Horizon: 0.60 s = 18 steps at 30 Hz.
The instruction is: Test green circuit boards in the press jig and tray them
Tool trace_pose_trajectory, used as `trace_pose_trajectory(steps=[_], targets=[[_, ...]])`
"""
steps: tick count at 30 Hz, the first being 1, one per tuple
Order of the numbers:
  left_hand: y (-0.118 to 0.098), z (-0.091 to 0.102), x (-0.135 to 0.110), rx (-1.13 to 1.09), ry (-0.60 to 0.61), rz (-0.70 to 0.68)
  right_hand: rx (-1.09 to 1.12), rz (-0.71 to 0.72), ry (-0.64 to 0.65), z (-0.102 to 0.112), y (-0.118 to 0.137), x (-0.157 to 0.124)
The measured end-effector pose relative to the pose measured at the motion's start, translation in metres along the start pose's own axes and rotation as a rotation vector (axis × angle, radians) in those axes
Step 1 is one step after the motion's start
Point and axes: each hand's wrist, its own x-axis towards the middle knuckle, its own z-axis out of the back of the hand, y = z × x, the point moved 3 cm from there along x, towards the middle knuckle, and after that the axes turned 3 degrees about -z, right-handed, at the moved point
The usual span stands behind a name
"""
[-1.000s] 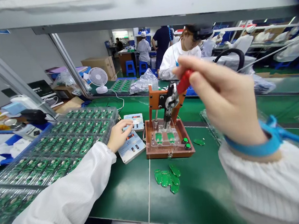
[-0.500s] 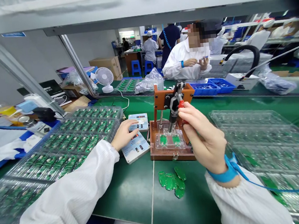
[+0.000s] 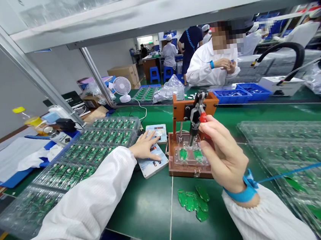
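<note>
My right hand [image 3: 224, 153] is closed around the red-handled lever [image 3: 202, 118] of an orange-brown clamp fixture [image 3: 192, 139]. The lever is pulled down and a clear plate presses on two small green boards [image 3: 190, 154] in the fixture. My left hand [image 3: 146, 146] lies on a small grey-blue meter box [image 3: 152, 162] beside the fixture, fingers spread flat. A second meter with a red display [image 3: 156, 132] stands just behind it. A pile of several loose green boards [image 3: 193, 199] lies on the green mat in front of the fixture.
Clear trays full of green boards [image 3: 89, 154] stretch along the left. Stacked clear trays [image 3: 292, 152] lie on the right. A blue wrist strap cord [image 3: 297, 169] runs right from my wrist. Across the bench a person in white works beside blue bins [image 3: 238, 93]. A small fan [image 3: 122, 87] stands behind.
My right hand swung the red lever down from high in front of me to the clamped position. My left hand's fingers spread flat on the meter. The view shifted right and up.
</note>
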Motion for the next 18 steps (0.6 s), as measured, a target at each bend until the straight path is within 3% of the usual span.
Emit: trace_pose_trajectory(steps=[6, 18], targets=[[-0.001, 0.0075, -0.0002, 0.057, 0.055, -0.009, 0.013, 0.01, 0.005, 0.0015, 0.002, 0.0017], [-0.0051, 0.0014, 0.0063, 0.071, 0.105, -0.015, -0.006, 0.021, 0.011, 0.0023, 0.0036, 0.0029]])
